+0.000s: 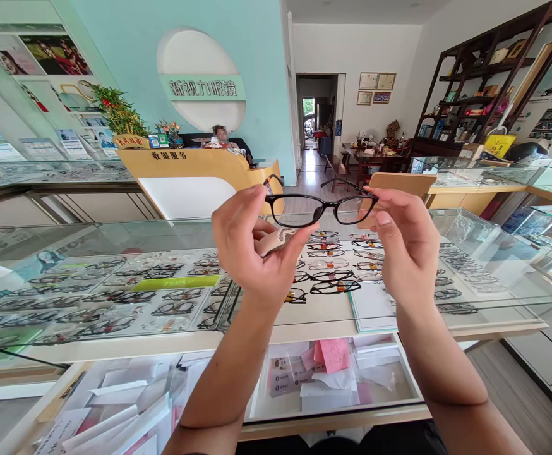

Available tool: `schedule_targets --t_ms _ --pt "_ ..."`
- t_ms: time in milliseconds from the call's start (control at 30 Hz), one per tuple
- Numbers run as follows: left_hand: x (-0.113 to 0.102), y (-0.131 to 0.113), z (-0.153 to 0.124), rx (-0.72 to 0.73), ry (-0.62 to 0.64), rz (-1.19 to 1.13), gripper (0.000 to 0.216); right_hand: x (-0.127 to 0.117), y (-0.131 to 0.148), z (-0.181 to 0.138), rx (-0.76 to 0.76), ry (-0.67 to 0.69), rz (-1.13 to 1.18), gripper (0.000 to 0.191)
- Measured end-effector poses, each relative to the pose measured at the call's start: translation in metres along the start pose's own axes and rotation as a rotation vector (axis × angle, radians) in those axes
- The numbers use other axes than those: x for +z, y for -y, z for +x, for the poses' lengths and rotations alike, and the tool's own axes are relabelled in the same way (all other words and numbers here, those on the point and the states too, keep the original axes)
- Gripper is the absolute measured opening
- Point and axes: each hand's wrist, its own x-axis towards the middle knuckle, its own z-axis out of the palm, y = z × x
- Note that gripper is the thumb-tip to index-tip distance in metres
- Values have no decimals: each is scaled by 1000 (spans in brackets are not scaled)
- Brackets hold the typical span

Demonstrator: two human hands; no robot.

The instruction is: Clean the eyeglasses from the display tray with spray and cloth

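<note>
I hold a pair of black-framed glasses [321, 208] up at chest height over a glass display counter [494, 278]. My left hand [250, 243] pinches the frame's left end, fingers closed, and a small pale cloth or tag [278, 240] is tucked in the same hand. My right hand [406, 243] grips the right end of the frame near the hinge, fingers closed. Both temples point away from me. Under the glass lie rows of several other glasses [326, 278].
An open drawer with papers and a pink slip [333, 354] lies under the counter in front of me. A yellow cashier desk [195, 167] with a seated person behind it stands ahead. More glass counters [489, 170] and a dark shelf unit [484, 82] line the right.
</note>
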Motion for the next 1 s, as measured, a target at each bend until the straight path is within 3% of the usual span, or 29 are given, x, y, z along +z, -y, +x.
schedule_targets --t_ms 333,567,800,1000 --pt "3 2 0 110 -41 -14 69 -2 5 3 16 -85 43 20" --pt "4 2 -3 38 39 -46 69 -9 -3 7 139 -19 277 14" --pt "5 5 -5 73 64 -1 74 -12 -10 11 173 74 311 20" --pt "5 -1 -3 -19 165 -54 70 -11 -8 11 176 63 324 19"
